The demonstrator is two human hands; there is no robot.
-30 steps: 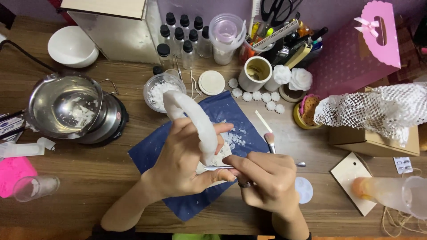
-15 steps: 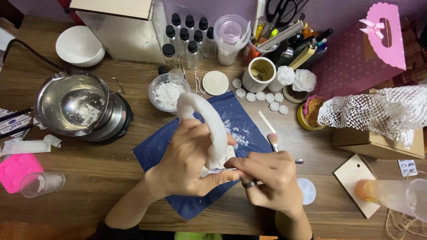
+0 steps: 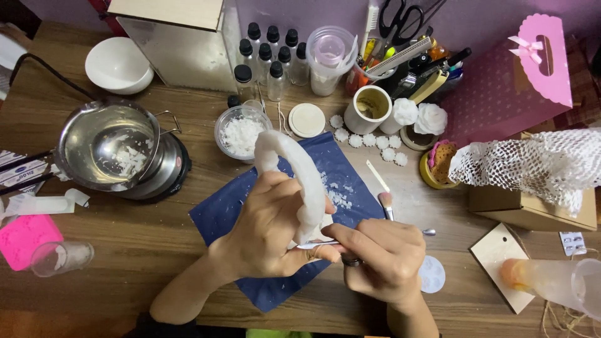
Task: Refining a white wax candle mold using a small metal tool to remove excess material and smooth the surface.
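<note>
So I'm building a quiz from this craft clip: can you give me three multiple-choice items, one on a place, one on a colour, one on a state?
1. Where does the steel pot stand?
A. Left of the blue mat
B. On the pink bag
C. On the cardboard box

2. What colour is the curved wax piece in the left hand?
A. Red
B. White
C. Black

3. How is the right hand set?
A. Flat and empty on the table
B. Fingers closed on a thin metal tool
C. Inside the white bowl

Answers: A, the pot sits on a burner left of the blue mat. B, the piece is plainly white. B, the thin metal tool pokes out toward the wax.
</note>
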